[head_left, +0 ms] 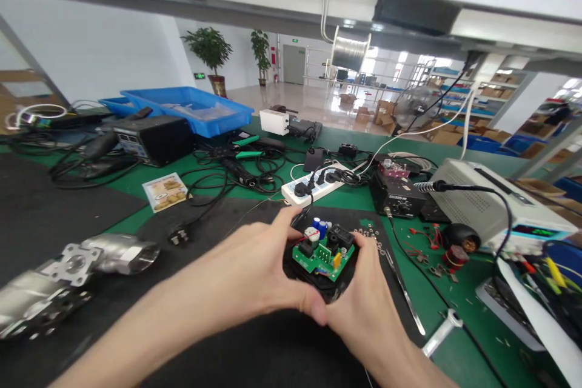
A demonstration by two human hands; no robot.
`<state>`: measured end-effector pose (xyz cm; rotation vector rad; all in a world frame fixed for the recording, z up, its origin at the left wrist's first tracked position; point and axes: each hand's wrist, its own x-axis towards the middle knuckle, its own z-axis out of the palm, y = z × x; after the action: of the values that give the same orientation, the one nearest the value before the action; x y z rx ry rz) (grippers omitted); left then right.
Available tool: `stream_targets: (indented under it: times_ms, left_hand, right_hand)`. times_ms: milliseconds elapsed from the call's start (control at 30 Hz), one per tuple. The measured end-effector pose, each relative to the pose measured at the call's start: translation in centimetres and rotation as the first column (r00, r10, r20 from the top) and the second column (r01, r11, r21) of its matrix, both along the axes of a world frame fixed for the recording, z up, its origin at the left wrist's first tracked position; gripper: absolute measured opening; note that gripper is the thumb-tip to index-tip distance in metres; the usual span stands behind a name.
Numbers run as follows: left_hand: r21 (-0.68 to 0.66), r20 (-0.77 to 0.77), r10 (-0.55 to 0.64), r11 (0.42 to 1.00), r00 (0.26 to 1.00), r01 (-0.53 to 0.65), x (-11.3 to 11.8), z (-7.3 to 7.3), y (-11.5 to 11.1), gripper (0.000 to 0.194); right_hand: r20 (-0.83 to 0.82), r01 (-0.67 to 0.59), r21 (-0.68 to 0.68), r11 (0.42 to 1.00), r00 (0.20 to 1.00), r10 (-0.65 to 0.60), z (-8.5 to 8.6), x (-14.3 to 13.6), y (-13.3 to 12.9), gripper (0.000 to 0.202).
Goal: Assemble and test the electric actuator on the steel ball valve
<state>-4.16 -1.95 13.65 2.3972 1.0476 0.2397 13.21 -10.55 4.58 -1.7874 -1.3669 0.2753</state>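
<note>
Both my hands cup a small green circuit board point(322, 253) that sits in a round black housing point(331, 284). The board carries a blue capacitor, a white round part, black blocks and a yellow part. My left hand point(259, 270) grips the housing's left side, thumb under its front edge. My right hand point(364, 294) wraps the right side, fingers along the board's right edge. Red and black wires run from the board's left corner.
A metal casting point(68, 273) lies at left on the black mat. Behind the board are a white power strip point(313, 185), a black soldering station point(395, 197), a grey bench supply point(491, 203), loose screws point(368, 233), tweezers point(404, 294) and a wrench point(439, 332).
</note>
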Motion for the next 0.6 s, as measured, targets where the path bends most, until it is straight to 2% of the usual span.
stream_targets:
  times_ms: [67,100,200,267,300,333,367,400,433,467,500,533,600]
  left_hand:
    - [-0.081,0.064,0.141,0.987,0.988,-0.136,1.1,-2.0,-2.7,0.146]
    - [-0.118,0.095,0.208,0.973,0.974,-0.196,1.6,-3.0,-3.7,0.150]
    - [-0.194,0.275,0.364,0.928,0.890,-0.319,2.0,-5.4,-4.7,0.123]
    - [-0.250,0.406,0.301,0.945,0.863,-0.212,1.2,-6.4,-3.8,0.108]
    - [-0.292,0.461,0.229,0.951,0.858,-0.097,0.5,-6.7,-3.0,0.107]
    - [-0.332,0.505,0.151,0.943,0.850,0.030,-0.2,-7.0,-2.2,0.110]
    - [-0.356,0.543,0.109,0.928,0.833,0.110,-0.9,-7.3,-1.5,0.112]
    - [-0.370,0.563,0.084,0.915,0.823,0.160,-1.5,-7.7,-0.8,0.112]
    - [-0.383,0.584,0.074,0.903,0.808,0.194,-2.0,-8.2,-0.3,0.111]
    - [-0.404,0.618,0.086,0.888,0.782,0.222,-2.3,-8.7,0.0,0.109]
    - [-0.431,0.647,0.101,0.866,0.756,0.253,-2.4,-9.3,0.1,0.108]
    - [-0.455,0.671,0.121,0.846,0.731,0.278,-2.5,-9.9,0.0,0.107]
    - [-0.473,0.701,0.156,0.832,0.695,0.290,-2.2,-11.1,-0.3,0.105]
  right_hand:
    - [0.046,-0.049,0.034,0.998,0.998,0.048,-0.5,-0.1,-0.4,0.088]
    - [0.073,-0.074,0.043,0.996,0.995,0.070,-0.7,-0.1,-0.6,0.084]
    - [0.126,-0.133,0.020,0.991,0.984,0.129,-0.4,0.6,-1.2,0.079]
    - [0.078,-0.173,-0.114,0.978,0.980,0.183,0.8,2.0,-1.7,0.088]
    - [0.022,-0.220,-0.204,0.954,0.973,0.229,1.6,2.9,-1.9,0.093]
    - [-0.059,-0.286,-0.301,0.910,0.958,0.281,2.6,4.1,-1.8,0.099]
    - [-0.145,-0.394,-0.363,0.845,0.919,0.366,3.5,5.5,-1.5,0.097]
    - [-0.208,-0.484,-0.359,0.798,0.875,0.438,4.4,6.9,-0.8,0.084]
    - [-0.203,-0.510,-0.333,0.793,0.860,0.468,5.1,8.4,0.3,0.065]
    - [-0.116,-0.460,-0.293,0.838,0.887,0.446,5.7,9.8,1.8,0.046]
    - [0.021,-0.376,-0.257,0.890,0.919,0.394,6.0,11.1,3.8,0.036]
    - [0.175,-0.278,-0.220,0.935,0.932,0.318,6.2,12.3,6.2,0.032]
    - [0.277,-0.167,-0.182,0.969,0.937,0.213,5.8,14.0,11.7,0.029]
